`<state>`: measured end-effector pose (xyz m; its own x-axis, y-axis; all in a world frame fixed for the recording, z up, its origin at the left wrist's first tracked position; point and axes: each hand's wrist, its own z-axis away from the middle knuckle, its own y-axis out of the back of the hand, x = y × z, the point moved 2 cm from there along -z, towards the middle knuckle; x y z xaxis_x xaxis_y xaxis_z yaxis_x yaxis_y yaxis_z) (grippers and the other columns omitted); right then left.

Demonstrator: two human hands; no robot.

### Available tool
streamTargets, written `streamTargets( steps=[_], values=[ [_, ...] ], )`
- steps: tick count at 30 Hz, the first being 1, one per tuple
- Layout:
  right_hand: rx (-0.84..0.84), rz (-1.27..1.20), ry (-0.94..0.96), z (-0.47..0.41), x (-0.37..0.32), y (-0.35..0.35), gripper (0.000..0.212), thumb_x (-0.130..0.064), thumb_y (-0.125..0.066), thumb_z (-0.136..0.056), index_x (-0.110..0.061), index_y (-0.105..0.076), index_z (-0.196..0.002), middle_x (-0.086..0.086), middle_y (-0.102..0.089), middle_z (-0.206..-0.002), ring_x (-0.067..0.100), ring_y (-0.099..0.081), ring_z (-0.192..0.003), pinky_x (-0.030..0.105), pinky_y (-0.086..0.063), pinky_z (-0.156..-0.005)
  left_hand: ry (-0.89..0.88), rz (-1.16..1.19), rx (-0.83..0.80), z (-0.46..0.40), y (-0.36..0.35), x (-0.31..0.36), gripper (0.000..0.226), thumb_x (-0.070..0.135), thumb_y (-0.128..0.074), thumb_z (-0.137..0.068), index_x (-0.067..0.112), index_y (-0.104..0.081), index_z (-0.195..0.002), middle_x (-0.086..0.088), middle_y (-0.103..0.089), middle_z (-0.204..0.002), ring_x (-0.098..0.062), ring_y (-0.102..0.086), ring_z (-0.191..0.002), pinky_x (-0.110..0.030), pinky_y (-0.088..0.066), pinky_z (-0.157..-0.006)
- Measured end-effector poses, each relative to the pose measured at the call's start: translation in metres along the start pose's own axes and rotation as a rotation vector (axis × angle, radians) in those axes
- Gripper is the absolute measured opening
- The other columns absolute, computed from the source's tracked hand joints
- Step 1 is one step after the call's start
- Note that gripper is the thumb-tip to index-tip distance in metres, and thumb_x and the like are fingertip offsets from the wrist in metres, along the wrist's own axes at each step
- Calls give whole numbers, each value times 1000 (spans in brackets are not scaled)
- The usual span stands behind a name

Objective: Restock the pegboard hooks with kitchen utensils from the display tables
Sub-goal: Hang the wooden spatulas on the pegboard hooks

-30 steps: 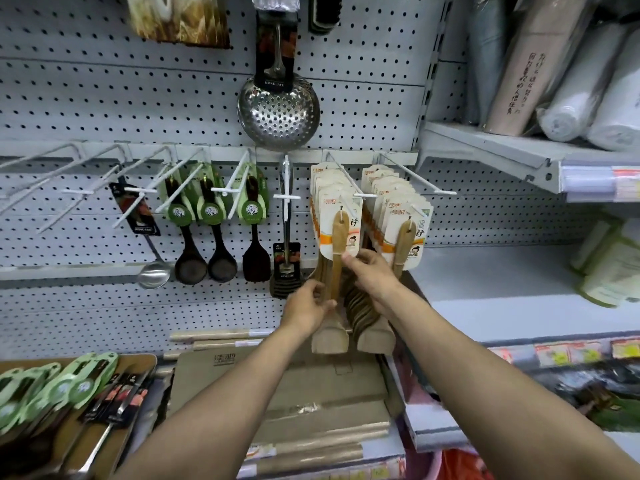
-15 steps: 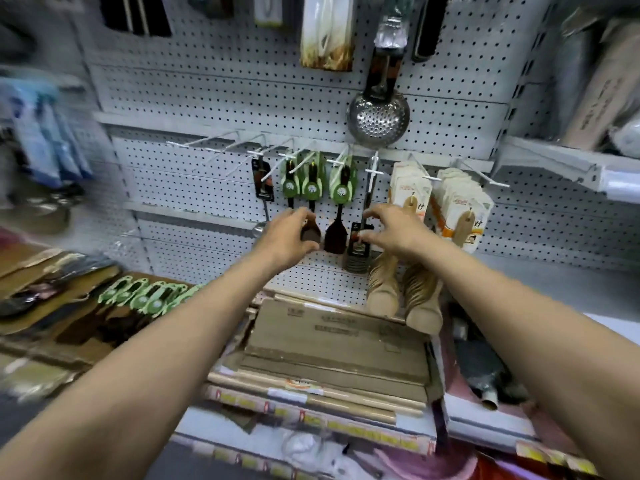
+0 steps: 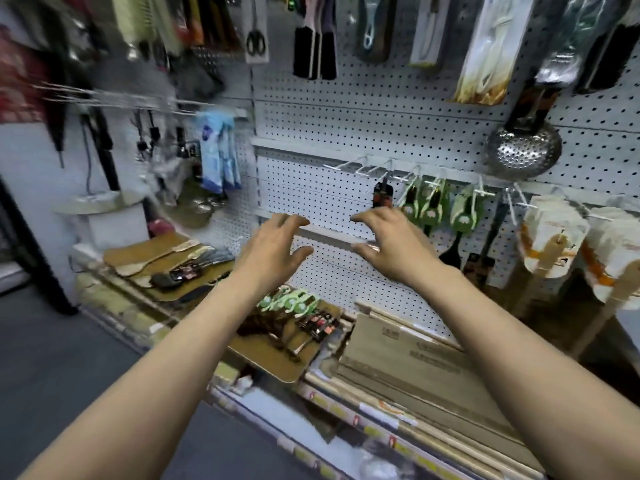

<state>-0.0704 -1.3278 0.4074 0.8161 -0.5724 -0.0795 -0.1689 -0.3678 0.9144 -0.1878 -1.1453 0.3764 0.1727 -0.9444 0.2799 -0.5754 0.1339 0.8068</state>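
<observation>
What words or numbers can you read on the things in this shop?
None can be read for sure.
Flat cardboard boxes: dark printed marks, too blurred.
Price tags along the shelf edge: too small and blurred.
Cream cards on the wooden spoons: small marks, unreadable.
Green utensil cards: a round logo, unreadable.

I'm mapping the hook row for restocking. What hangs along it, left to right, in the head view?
Empty hooks → black-carded utensil → green-carded utensils → cream-carded wooden spatulas.
</observation>
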Motion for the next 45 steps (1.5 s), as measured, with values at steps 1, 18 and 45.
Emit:
streamTargets(
  steps=[1,18,45],
  values=[
    [-4,3,16,-11,-17,-7,54,-47,-60,-93,-26,-49,-142,3,-50,-144,25,-41,-134,44,-36,-112,7,-16,13,3,7,-20,46,41,-64,-89,26,-49,-130,-2,-54,-129,-25,-53,-118,-47,-48,-93],
    [-45,-212,141,-209,-331,-130,57,-35,-64,-94,-25,-44,-146,2,-42,-148,20,-32,-140,36,-25,-116,146,-187,-5,24,143,-379,51,49,-61,-85,33,-44,-131,1,-52,-129,-22,-56,-113,-46,-54,-83],
    [-170,-251,207,-667,-506,-417,59,-43,-68,-88,-25,-49,-140,3,-50,-140,26,-45,-131,47,-41,-108,216,-148,-50,-229,82,-839,51,37,-68,-86,25,-50,-132,-1,-55,-129,-25,-57,-113,-39,-52,-83]
  ],
)
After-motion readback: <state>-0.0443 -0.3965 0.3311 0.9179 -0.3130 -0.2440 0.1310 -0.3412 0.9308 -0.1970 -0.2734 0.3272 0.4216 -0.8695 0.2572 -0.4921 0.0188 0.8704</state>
